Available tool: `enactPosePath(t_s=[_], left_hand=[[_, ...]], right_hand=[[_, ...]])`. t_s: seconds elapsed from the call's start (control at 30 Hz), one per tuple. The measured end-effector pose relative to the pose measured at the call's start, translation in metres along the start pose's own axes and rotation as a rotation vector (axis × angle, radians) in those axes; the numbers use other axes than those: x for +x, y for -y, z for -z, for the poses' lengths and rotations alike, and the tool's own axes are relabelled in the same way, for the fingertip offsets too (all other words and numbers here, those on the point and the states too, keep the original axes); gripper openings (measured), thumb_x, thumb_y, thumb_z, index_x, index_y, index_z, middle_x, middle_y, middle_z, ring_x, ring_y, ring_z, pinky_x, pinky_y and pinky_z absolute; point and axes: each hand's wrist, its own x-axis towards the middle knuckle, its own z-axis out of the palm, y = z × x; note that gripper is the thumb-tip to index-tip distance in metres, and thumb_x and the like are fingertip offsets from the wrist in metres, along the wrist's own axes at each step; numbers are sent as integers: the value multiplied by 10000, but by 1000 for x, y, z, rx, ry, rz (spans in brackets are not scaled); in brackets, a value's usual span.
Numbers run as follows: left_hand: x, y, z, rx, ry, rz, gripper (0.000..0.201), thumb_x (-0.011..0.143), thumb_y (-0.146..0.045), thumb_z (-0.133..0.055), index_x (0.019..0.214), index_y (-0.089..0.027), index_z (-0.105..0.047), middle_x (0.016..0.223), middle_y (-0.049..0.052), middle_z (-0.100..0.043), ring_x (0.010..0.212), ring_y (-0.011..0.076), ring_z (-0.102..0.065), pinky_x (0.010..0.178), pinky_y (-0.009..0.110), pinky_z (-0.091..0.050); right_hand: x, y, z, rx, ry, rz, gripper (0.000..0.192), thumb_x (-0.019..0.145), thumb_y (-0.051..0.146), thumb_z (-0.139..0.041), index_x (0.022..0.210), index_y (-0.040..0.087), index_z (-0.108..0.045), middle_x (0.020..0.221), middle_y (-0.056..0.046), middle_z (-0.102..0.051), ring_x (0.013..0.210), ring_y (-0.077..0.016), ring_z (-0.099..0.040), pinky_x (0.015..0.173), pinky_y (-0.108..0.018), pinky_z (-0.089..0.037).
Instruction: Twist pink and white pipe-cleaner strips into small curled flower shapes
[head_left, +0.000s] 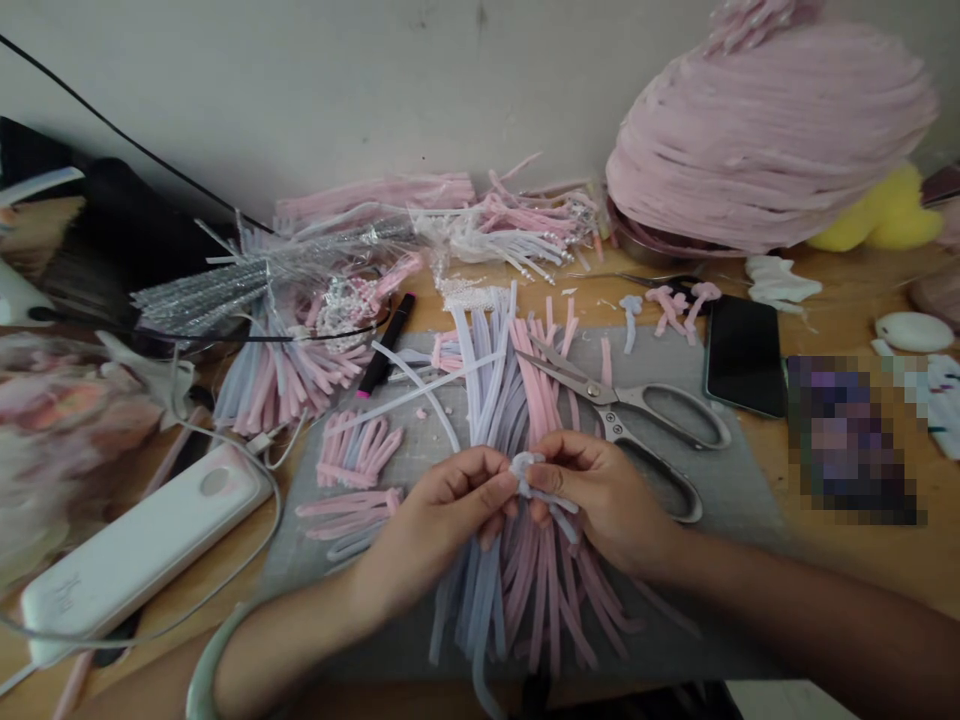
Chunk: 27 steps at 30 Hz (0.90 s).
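Now, at the far left, a white power bank (142, 548) is lying on the wooden desk (847, 560) with its cable curling around it. Just behind it, bundles of silver and pink chenille stems (262, 330) are piling near the wall, and a black marker (386, 345) is resting beside them.

In the middle, a grey cutting mat (720, 480) is carrying a long heap of pink and lilac stems (510, 400). Over this heap the left hand (439, 515), with a pale green bangle (206, 665) on its wrist, is pinching a small white twisted stem piece (529, 475) between thumb and fingertips; the fingers are closed on it. The right hand (600, 490) is meeting it from the other side, its fingers also curled tight on the same piece, so both hands are touching each other.

Just right of the hands, large steel scissors (637, 415) are lying partly open on the mat. Further right, a black phone (745, 355) is lying flat, and behind it a big pink wound dome (772, 140) is standing.
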Motion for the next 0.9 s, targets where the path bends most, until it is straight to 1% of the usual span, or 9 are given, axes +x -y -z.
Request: enactPosePath(t_s=[0.13,0.23,0.3,0.37,0.53,0.63,0.77,0.83,0.9], left_hand=[[0,-2,10,290,-58,-158,159,804,-294,-509,814,-145,-565,689,-2,-549,619,96,-477,592,216,-386],[3,-5,18,373,-63,-208,156,799,-273,-516,817,-139,-594,683,5,-560,627,107,-502,603,225,-403],[5,-6,22,364,-36,-223,168,811,-268,-503,785,-134,-601,645,0,-555,586,99,-502,576,218,-409],[7,-5,25,384,-3,-275,166,816,-255,-501,765,-135,-603,639,2,-562,573,94,-513,574,215,-419],[7,-3,31,576,82,-482,137,831,-230,-484,815,-150,-594,740,44,-618,689,123,-566,637,237,-443],[5,-2,33,667,138,-562,135,844,-219,-459,865,-156,-577,797,59,-625,744,131,-570,674,247,-443],[3,-2,29,733,110,-551,111,836,-193,-440,836,-162,-548,732,27,-577,677,109,-528,631,219,-416],[2,-2,25,708,69,-507,97,816,-175,-442,793,-166,-536,693,4,-542,639,98,-499,602,206,-393],[0,-4,20,628,29,-415,96,792,-169,-450,737,-166,-529,653,-13,-509,609,92,-468,577,201,-368]], right_hand=[[2,4,3,8,59,-131,218,642,295,-707,667,135,-562,430,42,-556,351,-51,-486,316,-136,-282],[2,7,1,16,59,-144,223,631,293,-715,703,139,-571,431,46,-557,347,-52,-485,317,-138,-285],[2,8,-1,12,54,-148,231,626,291,-716,727,142,-571,431,50,-558,340,-51,-478,314,-138,-283],[1,8,-2,1,52,-158,238,625,297,-714,730,144,-564,429,51,-555,335,-50,-473,308,-137,-276],[-1,6,-1,-34,62,-161,250,623,312,-715,721,149,-552,448,51,-560,352,-60,-488,313,-143,-285],[-1,5,2,-62,94,-158,246,636,313,-708,737,149,-555,452,49,-560,365,-65,-498,334,-148,-300],[-2,3,2,-123,100,-90,227,650,300,-698,753,155,-557,462,54,-555,393,-65,-510,372,-157,-320],[-3,2,0,-162,89,-27,210,659,300,-689,750,158,-564,485,52,-554,406,-65,-510,389,-169,-336],[-5,2,-1,-214,60,60,184,675,305,-675,737,161,-579,524,42,-560,422,-70,-511,410,-190,-361]])
